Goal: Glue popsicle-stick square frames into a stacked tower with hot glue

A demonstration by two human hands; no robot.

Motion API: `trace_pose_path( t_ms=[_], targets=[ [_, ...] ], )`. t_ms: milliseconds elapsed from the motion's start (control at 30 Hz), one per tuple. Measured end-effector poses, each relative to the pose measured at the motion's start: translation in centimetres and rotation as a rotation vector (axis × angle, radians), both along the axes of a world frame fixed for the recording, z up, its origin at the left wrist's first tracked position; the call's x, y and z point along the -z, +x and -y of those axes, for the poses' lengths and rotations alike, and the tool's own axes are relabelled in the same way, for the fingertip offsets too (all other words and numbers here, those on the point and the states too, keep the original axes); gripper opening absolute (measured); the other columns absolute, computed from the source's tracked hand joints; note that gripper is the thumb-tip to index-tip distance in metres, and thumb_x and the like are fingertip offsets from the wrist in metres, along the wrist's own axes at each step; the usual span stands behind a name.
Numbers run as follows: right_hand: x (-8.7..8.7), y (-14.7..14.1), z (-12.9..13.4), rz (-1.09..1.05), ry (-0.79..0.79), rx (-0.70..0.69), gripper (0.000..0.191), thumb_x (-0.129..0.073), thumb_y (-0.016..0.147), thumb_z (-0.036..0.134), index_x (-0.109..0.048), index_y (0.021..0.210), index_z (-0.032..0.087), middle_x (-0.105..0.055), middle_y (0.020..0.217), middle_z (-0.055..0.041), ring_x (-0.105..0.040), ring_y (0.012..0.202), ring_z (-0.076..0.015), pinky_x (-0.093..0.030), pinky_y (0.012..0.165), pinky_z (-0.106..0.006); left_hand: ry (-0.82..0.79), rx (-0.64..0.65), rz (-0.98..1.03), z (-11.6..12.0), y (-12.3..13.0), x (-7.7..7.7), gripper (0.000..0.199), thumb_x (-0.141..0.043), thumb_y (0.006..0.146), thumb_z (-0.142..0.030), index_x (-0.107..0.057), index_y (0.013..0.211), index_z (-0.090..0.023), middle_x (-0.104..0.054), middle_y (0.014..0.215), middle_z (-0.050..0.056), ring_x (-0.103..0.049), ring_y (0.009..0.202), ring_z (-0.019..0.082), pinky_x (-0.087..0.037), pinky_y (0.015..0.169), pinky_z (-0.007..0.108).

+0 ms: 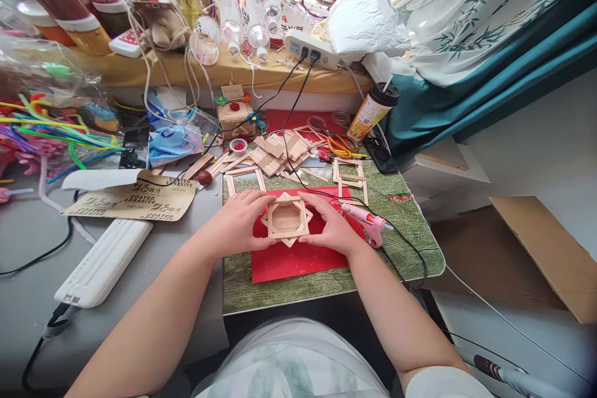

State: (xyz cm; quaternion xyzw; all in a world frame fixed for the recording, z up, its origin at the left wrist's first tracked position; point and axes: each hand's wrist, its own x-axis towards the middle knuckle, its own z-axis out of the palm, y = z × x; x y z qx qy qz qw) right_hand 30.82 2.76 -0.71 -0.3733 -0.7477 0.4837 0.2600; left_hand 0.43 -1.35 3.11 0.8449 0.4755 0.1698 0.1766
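Observation:
Between my two hands is a small box of stacked popsicle-stick squares (275, 236), each layer turned against the one below, so its corners make a star shape. My left hand (240, 221) grips its left side, thumb at the near corner and fingers at the far one. On the other side my right hand (331, 224) holds it the same way. Under the box lies a red sheet (298, 264). A pink hot glue gun (366, 219) rests just right of my right hand. Loose square stick frames (349, 177) lie beyond it.
A heap of popsicle sticks (284, 152) covers the back of the green board (405, 255). Black cables cross it from the power strip (298, 46). A lidded drink cup (373, 109) stands at back right. Sandpaper (140, 199) and a white power bank-like block (105, 264) lie left.

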Motion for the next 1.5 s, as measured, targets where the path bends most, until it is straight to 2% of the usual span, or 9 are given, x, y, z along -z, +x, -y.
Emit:
trace_pose_path(
  t_ms=[433,567,667,767,900,1000,1167,1300,1500],
  targets=[
    [0.2,0.1,0.1,0.014,0.058,-0.004,0.110,-0.099,0.075,0.048,-0.043,0.169,0.040,-0.043,0.177,-0.0061,-0.039,0.165,-0.0359,-0.037,0.134,-0.057,0.007,0.000,-0.002,-0.1,0.0,-0.1,0.079,-0.079,0.089,-0.062,-0.054,0.154,-0.024,-0.064,0.150,0.016,-0.060,0.138,0.039,-0.050,0.115,0.054],
    [-1.0,0.8,1.9,0.058,0.357,0.087,0.102,-0.095,0.081,0.044,-0.043,0.168,0.037,-0.052,0.169,-0.0108,-0.051,0.156,-0.0372,-0.045,0.128,-0.060,0.017,-0.003,-0.005,0.0,0.1,-0.4,0.077,-0.077,0.090,-0.060,-0.055,0.153,-0.023,-0.063,0.151,0.016,-0.061,0.137,0.038,-0.051,0.114,0.053],
    [-1.5,2.4,4.9,-0.010,0.716,0.199,0.077,-0.081,0.090,0.024,-0.050,0.160,0.036,-0.072,0.142,-0.0108,-0.070,0.130,-0.0334,-0.058,0.112,-0.058,0.024,-0.011,-0.016,0.1,0.1,-0.4,0.077,-0.078,0.089,-0.060,-0.056,0.152,-0.022,-0.064,0.150,0.017,-0.061,0.137,0.038,-0.050,0.114,0.053],
    [-0.9,4.7,8.0,0.007,0.837,0.190,0.060,-0.076,0.088,0.014,-0.060,0.143,0.032,-0.075,0.117,-0.0082,-0.073,0.103,-0.0279,-0.064,0.092,-0.050,0.027,-0.019,-0.021,0.1,0.0,-0.2,0.078,-0.079,0.087,-0.060,-0.056,0.152,-0.022,-0.065,0.149,0.016,-0.061,0.136,0.038,-0.050,0.113,0.053],
    [1.5,7.4,10.0,-0.192,0.692,0.758,0.030,-0.074,0.091,0.020,-0.053,0.111,0.029,-0.059,0.104,-0.0025,-0.065,0.095,-0.0215,-0.060,0.088,-0.043,0.033,-0.017,-0.018,0.0,-0.1,0.3,0.079,-0.075,0.088,-0.064,-0.056,0.153,-0.022,-0.064,0.151,0.016,-0.059,0.140,0.040,-0.049,0.115,0.054],
    [3.1,8.8,9.6,-0.160,0.485,1.071,0.043,-0.079,0.090,0.033,-0.049,0.121,0.028,-0.056,0.125,-0.0086,-0.064,0.113,-0.0238,-0.057,0.101,-0.047,0.035,-0.015,-0.022,0.0,-0.2,0.5,0.079,-0.073,0.089,-0.066,-0.056,0.154,-0.023,-0.064,0.151,0.016,-0.059,0.140,0.040,-0.049,0.115,0.055],
    [3.4,10.5,7.1,-0.031,0.081,0.930,0.078,-0.091,0.079,0.045,-0.052,0.144,0.024,-0.061,0.148,-0.0173,-0.066,0.131,-0.0309,-0.055,0.113,-0.052,0.027,-0.012,-0.023,-0.1,-0.2,0.5,0.078,-0.075,0.087,-0.061,-0.057,0.154,-0.023,-0.065,0.151,0.015,-0.059,0.139,0.040,-0.049,0.114,0.055],
    [1.4,10.7,4.9,0.052,-0.087,0.721,0.062,-0.090,0.079,0.051,-0.070,0.130,0.022,-0.081,0.121,-0.0128,-0.077,0.111,-0.0339,-0.065,0.099,-0.053,0.024,-0.013,-0.023,-0.1,-0.2,0.4,0.080,-0.076,0.087,-0.061,-0.057,0.154,-0.022,-0.064,0.151,0.016,-0.060,0.139,0.040,-0.050,0.114,0.055],
    [-2.3,9.8,4.0,0.102,-0.169,0.581,0.043,-0.085,0.083,0.049,-0.084,0.118,0.025,-0.086,0.107,-0.0088,-0.081,0.099,-0.0322,-0.069,0.083,-0.044,0.028,-0.019,-0.002,-0.1,-0.2,0.5,0.081,-0.076,0.087,-0.065,-0.057,0.154,-0.024,-0.064,0.152,0.016,-0.059,0.140,0.041,-0.050,0.114,0.055]
  ],
)
